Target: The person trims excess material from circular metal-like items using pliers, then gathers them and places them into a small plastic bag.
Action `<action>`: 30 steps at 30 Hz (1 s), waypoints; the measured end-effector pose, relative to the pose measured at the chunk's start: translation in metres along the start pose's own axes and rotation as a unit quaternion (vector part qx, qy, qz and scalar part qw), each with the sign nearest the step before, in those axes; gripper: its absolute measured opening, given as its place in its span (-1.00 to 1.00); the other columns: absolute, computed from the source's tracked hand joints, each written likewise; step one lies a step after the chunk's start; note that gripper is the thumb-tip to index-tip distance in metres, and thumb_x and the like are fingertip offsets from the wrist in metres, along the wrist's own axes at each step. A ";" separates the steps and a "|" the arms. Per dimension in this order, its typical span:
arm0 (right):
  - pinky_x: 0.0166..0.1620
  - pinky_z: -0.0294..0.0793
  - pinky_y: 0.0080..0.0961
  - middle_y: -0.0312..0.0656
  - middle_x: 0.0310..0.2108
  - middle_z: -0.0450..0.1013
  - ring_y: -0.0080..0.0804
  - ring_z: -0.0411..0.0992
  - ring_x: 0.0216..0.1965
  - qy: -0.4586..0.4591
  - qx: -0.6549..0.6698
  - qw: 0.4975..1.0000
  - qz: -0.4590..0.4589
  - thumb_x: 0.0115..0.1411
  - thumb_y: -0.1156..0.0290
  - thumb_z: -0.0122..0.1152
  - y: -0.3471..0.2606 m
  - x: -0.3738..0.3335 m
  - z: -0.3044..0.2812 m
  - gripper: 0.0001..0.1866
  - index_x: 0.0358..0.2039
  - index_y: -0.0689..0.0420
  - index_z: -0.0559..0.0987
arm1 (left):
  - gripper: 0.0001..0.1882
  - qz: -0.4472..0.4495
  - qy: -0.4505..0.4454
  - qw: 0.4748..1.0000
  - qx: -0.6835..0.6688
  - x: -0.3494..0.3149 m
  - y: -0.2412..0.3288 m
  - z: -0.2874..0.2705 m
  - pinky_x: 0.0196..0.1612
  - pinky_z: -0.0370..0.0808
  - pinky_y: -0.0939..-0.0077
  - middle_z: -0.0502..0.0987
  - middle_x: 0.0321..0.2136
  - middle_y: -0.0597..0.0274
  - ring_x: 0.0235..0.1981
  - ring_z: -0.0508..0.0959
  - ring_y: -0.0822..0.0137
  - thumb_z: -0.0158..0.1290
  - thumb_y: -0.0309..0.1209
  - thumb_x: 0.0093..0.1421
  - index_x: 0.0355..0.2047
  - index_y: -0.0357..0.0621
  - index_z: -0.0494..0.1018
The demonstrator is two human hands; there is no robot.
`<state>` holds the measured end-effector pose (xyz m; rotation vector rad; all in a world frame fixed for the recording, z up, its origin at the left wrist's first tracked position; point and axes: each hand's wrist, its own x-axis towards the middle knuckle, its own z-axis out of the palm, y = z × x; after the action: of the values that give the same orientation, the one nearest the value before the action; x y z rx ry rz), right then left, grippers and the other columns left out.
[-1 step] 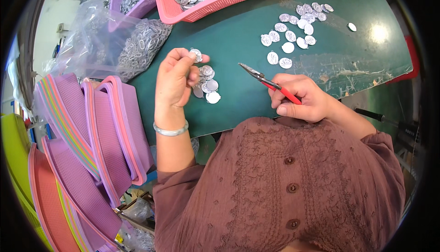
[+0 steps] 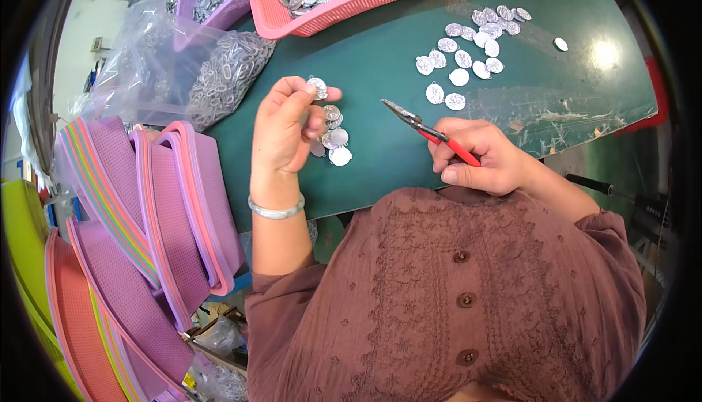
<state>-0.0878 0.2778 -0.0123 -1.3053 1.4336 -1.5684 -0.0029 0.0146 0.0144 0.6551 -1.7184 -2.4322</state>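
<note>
Between the thumb and fingers of my left hand [image 2: 284, 124] is a silver oval medal [image 2: 317, 88], held up above the table. Beneath those fingers lies a small group of similar medals [image 2: 339, 137], partly hidden by the hand. My right hand [image 2: 479, 155] grips red-handled pliers [image 2: 424, 129], whose metal jaws point up and left, apart from any medal. Farther off, on the right half of the table, several more medals [image 2: 463, 58] are spread in a loose cluster. One lone medal [image 2: 561, 44] lies off to their right.
A pink basket [image 2: 351, 9] of medals stands at the far edge, beside a purple basket [image 2: 191, 28]. A clear bag [image 2: 232, 77] of small metal links rests at the left. Stacked plastic baskets [image 2: 172, 212] fill the near left. The green table [image 2: 395, 58] has scuffed patches at right.
My left hand, with its medal, has shifted very slightly to the right. My right hand and the pliers look the same.
</note>
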 end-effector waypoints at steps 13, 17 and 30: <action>-0.30 0.26 -0.56 -0.28 -0.47 0.32 -0.51 0.29 -0.40 0.021 0.029 0.999 0.021 0.05 0.42 0.16 0.001 -0.001 0.001 -0.89 -0.51 0.19 0.48 | -0.93 0.016 -0.030 0.997 -0.066 -0.018 0.000 0.040 -0.40 0.56 0.56 0.50 -0.29 -0.10 -0.40 0.58 0.26 -0.18 -0.51 0.18 -0.36 -0.20 0.32; -0.29 0.25 -0.58 -0.30 -0.47 0.31 -0.52 0.28 -0.39 0.022 0.035 0.999 0.030 0.05 0.42 0.16 0.000 -0.001 0.001 -0.88 -0.52 0.19 0.48 | -0.93 0.021 -0.029 0.997 -0.070 -0.020 -0.002 0.041 -0.37 0.57 0.53 0.49 -0.28 -0.11 -0.37 0.58 0.23 -0.18 -0.52 0.19 -0.36 -0.21 0.31; -0.29 0.25 -0.58 -0.30 -0.47 0.32 -0.52 0.27 -0.39 0.029 0.039 0.998 0.040 0.06 0.39 0.16 -0.001 -0.001 0.001 -0.86 -0.51 0.19 0.48 | -0.88 0.106 0.072 0.990 0.063 -0.025 -0.007 0.055 -0.47 0.52 0.59 0.53 -0.46 0.02 -0.52 0.55 0.36 -0.07 -0.57 0.12 -0.32 -0.32 0.29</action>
<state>-0.0860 0.2788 -0.0116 -1.1516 1.4266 -1.6046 -0.0007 0.0734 0.0301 0.6108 -1.7934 -2.0974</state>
